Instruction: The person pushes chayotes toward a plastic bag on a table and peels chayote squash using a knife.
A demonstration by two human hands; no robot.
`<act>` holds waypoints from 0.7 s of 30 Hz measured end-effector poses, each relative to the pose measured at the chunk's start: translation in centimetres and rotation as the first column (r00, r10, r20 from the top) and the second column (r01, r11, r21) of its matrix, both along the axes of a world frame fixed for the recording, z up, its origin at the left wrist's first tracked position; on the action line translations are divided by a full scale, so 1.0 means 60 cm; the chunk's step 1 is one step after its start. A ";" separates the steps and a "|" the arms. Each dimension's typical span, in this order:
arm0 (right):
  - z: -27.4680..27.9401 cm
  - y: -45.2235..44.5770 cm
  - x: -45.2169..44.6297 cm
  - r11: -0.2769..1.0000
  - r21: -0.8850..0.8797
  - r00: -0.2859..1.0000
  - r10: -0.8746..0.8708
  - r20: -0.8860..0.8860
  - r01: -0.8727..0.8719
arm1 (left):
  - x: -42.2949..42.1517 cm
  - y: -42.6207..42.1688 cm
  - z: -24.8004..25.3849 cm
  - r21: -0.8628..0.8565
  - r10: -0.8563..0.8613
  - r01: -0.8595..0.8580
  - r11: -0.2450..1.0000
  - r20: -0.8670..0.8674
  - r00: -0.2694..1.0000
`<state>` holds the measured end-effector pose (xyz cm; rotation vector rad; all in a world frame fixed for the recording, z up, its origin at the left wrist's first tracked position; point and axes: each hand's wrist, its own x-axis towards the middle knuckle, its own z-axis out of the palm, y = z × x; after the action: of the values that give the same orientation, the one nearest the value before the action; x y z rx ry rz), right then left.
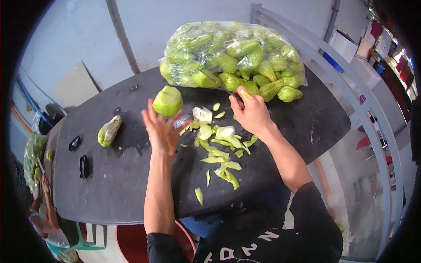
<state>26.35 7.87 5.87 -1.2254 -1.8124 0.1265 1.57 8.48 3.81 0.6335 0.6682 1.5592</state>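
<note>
My left hand point(161, 129) has its fingers spread loosely around the lower side of a green chayote point(168, 101), whose top looks cut flat and pale. In my right hand point(253, 113) is a knife point(218, 82); its dark blade points up and left, in front of the bagged chayotes. Between and below my hands, green peel strips point(217, 153) and pale cut pieces lie scattered on the dark table point(118, 188). A whitish cut piece point(202, 114) rests just right of my left hand. Farther left lies another chayote point(109, 131), partly pale on its upper side.
A big clear plastic bag point(228, 52) full of chayotes stands at the table's back. Two small black objects point(83, 166) lie at left. Under the front edge is a red tub point(131, 243). Another person's hands point(44, 184) work beside a second bag point(34, 153). Grey railing point(364, 105) runs along the right.
</note>
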 end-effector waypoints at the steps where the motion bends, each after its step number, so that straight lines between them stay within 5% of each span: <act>1: -0.001 -0.006 -0.008 0.999 0.048 0.998 -0.006 0.058 0.003 | -0.011 0.000 -0.016 -0.003 -0.179 0.180 0.984 0.086 0.980; 3: -0.022 -0.003 -0.016 0.978 0.194 0.983 0.044 0.180 -0.080 | -0.027 0.029 -0.062 0.114 -0.406 0.390 0.914 0.317 0.857; 4: -0.033 -0.007 -0.023 0.968 0.219 0.972 0.073 0.224 -0.123 | -0.012 0.030 -0.050 -0.039 -0.153 0.176 0.984 0.339 0.928; 10: -0.060 -0.016 -0.038 0.891 0.393 0.934 0.086 0.346 -0.227 | -0.028 0.028 -0.033 0.015 -0.216 0.219 0.976 0.259 0.942; 12: -0.058 -0.018 -0.048 0.854 0.452 0.918 0.072 0.391 -0.260 | -0.014 0.024 -0.025 -0.123 -0.124 0.160 0.979 0.260 0.958; 17: -0.071 -0.027 -0.069 0.717 0.601 0.843 -0.036 0.536 -0.352 | 0.012 0.028 -0.085 0.002 -0.365 0.412 0.911 0.469 0.804; 21: -0.071 -0.030 -0.080 0.708 0.607 0.850 -0.019 0.526 -0.360 | 0.036 0.003 -0.076 -0.023 -0.369 0.435 0.900 0.492 0.789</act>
<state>21.56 6.05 1.64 -0.5450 -2.1210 -0.7846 3.71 8.65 -0.74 0.2424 0.2331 1.1838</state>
